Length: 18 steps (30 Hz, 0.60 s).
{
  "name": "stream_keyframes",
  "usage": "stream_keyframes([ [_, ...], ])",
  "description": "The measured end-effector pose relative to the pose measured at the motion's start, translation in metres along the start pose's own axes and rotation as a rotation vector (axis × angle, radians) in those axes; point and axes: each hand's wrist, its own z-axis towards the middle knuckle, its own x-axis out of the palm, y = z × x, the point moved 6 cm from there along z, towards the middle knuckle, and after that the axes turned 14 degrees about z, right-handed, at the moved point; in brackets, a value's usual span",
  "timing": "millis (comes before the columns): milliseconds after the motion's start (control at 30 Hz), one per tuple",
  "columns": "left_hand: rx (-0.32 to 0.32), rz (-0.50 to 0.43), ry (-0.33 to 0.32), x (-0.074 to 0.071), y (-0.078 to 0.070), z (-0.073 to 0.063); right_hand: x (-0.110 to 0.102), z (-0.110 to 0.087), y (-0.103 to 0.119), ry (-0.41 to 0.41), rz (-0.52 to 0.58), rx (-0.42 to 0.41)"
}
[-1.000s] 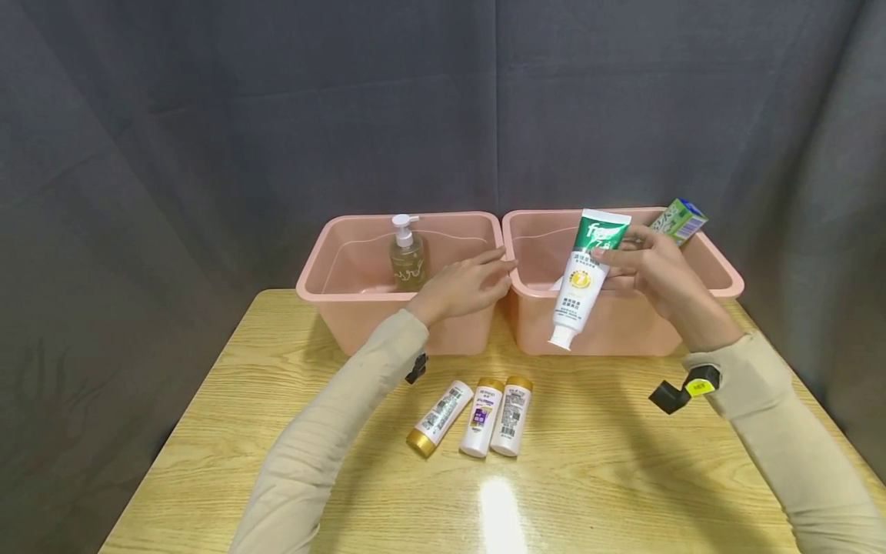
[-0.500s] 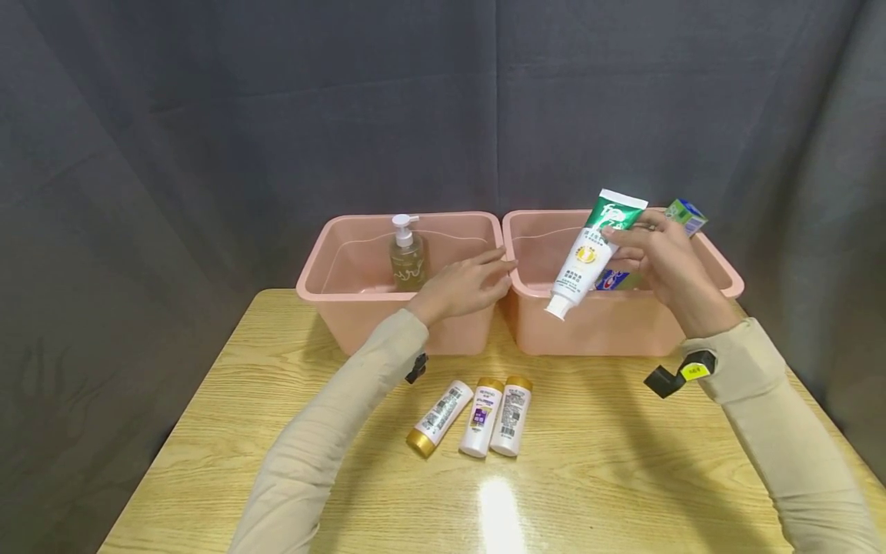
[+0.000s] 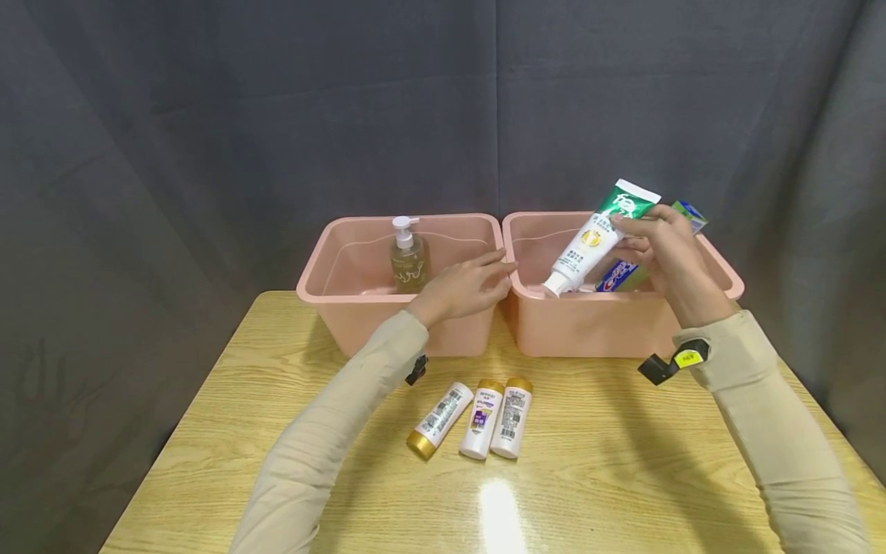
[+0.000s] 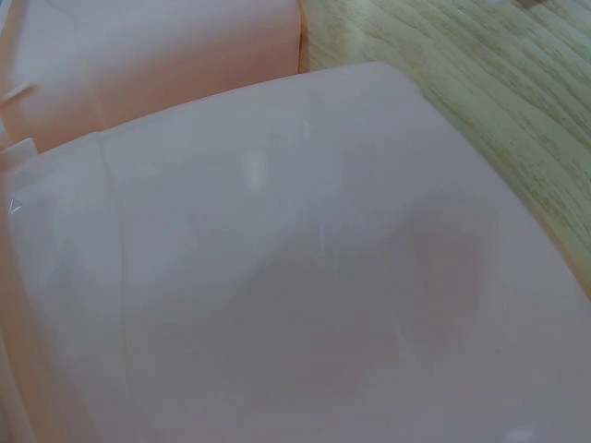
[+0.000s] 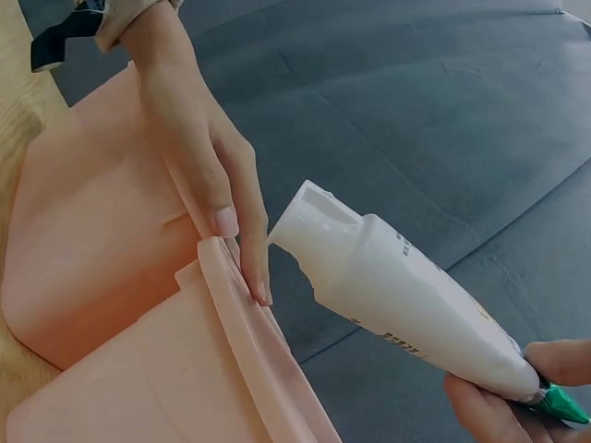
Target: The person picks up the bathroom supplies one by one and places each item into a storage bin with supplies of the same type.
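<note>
My right hand (image 3: 667, 250) pinches a white and green toothpaste tube (image 3: 588, 240) near its flat green end. The tube slants over the right pink bin (image 3: 554, 308), its white cap pointing down and left, close above the front rim. In the right wrist view the thumb and fingers (image 5: 489, 411) grip the tube's crimped end. My left hand (image 3: 467, 286) lies with fairly straight fingers at the adjoining rims of the two bins, fingertips on the right bin's edge. Inside the right bin, partly hidden behind my right hand, are a blue toothpaste box (image 3: 616, 275) and a green-blue box (image 3: 691, 215).
The left pink bin (image 3: 374, 323) holds a pump bottle (image 3: 408, 258) with a white top. Three white bottles with gold caps lie on the wooden table (image 3: 588, 469): a tilted one (image 3: 441, 415), a middle one (image 3: 482, 419) and a right one (image 3: 512, 419). A grey curtain (image 3: 346, 115) hangs behind.
My right hand has lifted the toothpaste tube up and slightly right, tilting its cap further left. The blue box in the right bin has come into sight. My left hand stays put.
</note>
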Motion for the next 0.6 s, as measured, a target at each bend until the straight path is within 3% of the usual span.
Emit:
stream_keyframes([
  [600, -0.002, 0.006, 0.01, 0.002, 0.003, 0.0, -0.01, 0.013, -0.005, -0.116, 0.094, 0.003],
])
